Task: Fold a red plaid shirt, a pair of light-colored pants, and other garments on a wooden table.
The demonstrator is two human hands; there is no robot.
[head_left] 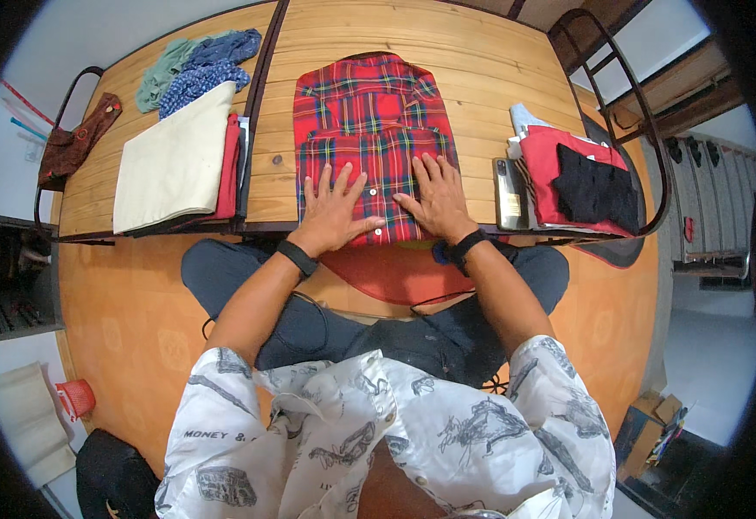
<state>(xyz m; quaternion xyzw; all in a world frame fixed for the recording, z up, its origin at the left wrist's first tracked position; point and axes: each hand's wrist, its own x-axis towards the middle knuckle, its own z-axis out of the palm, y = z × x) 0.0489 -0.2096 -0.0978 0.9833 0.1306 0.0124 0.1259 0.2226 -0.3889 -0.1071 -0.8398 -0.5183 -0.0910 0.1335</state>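
Note:
A red plaid shirt (pixel 369 108) with white buttons lies folded on the wooden table in front of me. Its near end reaches the table's front edge. My left hand (pixel 332 208) rests flat on the shirt's near left part, fingers spread. On the near right part lies my right hand (pixel 438 197), also flat with fingers apart. A row of buttons shows between the two hands. Dark bands circle both wrists. Neither hand grips anything; the palms cover small patches of the cloth.
Left on the table (pixel 265 195) stands a stack topped by a cream cloth (pixel 175 164), with crumpled blue and green cloths (pixel 201 73) behind it. At right are a phone (pixel 509 192) and a pile with red (pixel 544 160) and black cloth (pixel 599 189). Metal rails (pixel 633 86) edge both sides.

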